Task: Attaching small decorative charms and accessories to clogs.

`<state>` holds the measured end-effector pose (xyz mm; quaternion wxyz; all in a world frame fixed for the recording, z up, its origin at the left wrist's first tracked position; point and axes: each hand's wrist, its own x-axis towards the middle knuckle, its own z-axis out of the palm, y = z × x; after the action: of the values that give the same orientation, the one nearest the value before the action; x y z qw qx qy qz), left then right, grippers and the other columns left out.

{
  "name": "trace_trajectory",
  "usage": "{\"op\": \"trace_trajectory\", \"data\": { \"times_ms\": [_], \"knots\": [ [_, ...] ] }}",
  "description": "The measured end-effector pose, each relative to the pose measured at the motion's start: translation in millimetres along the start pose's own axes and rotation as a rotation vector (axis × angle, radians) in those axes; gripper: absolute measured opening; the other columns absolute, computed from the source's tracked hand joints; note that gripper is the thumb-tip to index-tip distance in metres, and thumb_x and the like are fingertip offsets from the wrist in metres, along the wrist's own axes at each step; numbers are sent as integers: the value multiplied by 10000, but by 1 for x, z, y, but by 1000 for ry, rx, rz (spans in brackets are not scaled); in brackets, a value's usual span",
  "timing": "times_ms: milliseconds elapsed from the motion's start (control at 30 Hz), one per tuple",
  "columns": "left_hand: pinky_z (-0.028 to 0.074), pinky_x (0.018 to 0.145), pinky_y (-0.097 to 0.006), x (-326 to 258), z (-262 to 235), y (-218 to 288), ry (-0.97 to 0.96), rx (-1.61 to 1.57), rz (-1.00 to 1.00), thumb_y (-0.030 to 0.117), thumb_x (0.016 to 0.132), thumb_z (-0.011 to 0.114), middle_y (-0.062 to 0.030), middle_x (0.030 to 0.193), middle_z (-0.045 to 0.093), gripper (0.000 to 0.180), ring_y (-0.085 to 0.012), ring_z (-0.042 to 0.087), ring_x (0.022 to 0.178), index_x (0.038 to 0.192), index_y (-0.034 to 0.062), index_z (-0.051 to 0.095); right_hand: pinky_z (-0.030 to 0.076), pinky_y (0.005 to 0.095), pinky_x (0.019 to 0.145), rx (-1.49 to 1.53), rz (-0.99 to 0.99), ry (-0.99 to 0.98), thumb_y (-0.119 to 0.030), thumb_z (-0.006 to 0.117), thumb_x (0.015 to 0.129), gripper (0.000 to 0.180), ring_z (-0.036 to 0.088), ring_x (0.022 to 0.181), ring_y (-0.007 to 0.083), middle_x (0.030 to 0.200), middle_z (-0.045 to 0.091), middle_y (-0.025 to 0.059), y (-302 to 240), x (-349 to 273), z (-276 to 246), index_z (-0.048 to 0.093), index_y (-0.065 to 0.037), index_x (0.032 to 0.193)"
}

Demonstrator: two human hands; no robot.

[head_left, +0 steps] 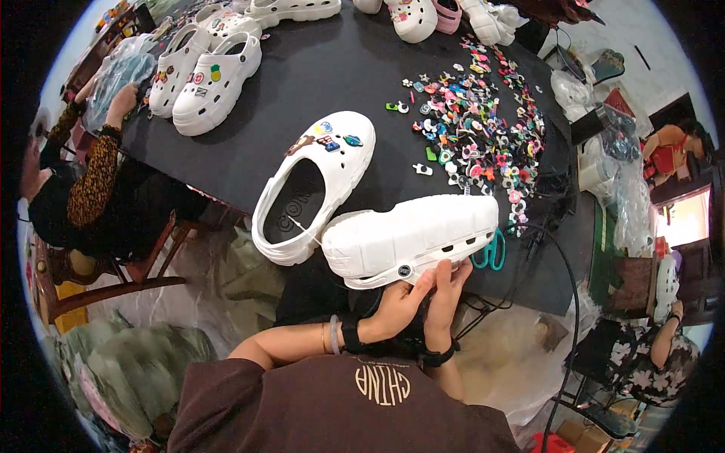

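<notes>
Left hand (393,311) and right hand (444,303) grip chunky white clog (408,234), tipped sideways. Charm-studded clog (332,164), oval-mouthed, stands upright at left.

Smooth, matt plastic (foamy-looking) on the white clog (411,230) — glossy plastic charms (479,128) — dull, smooth tabletop (317,72)

Soft, fairly bright light is spreading over the worktop (325,75), and the shoes (411,234) are showing gentle shading. A bright opening (692,215) is glaring at the right. Fisheye distortion is bending the worktop's edges, and black is filling the corners.
</notes>
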<state>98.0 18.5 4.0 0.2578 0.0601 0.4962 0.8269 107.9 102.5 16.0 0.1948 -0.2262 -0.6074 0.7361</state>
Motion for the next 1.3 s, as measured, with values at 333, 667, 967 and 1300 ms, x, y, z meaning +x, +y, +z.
{"op": "trace_trajectory", "data": {
  "times_ms": [333,667,967,1300],
  "knots": [
    [432,864,-286,0,10,10,107,62,30,220,943,479,-94,1100,595,327,-150,544,992,1124,-41,557,299,357,965,-212,-140,110,-358,315,971,491,368,1120,237,1218,341,150,19,-1,2,258,26,1273],
    [434,830,-289,2,14,12,220,135,73,277,930,502,-98,1030,625,365,-153,555,951,1058,-53,590,308,376,964,-427,-287,211,-368,270,978,513,388,1128,274,1207,348,163,22,-2,10,341,66,1241],
    [391,617,-221,16,11,33,142,-147,-47,288,953,466,5,830,578,305,-64,487,706,965,19,609,455,289,599,552,189,18,-329,335,976,337,535,747,150,891,537,66,1,8,-1,392,-63,1175],
    [350,992,-353,18,11,106,-46,-207,-30,202,952,416,-124,1236,492,350,-206,462,1157,1201,-42,436,394,266,574,425,-41,75,-241,302,992,227,459,594,140,747,494,65,-30,2,-34,434,-63,1036]
  ]
}}
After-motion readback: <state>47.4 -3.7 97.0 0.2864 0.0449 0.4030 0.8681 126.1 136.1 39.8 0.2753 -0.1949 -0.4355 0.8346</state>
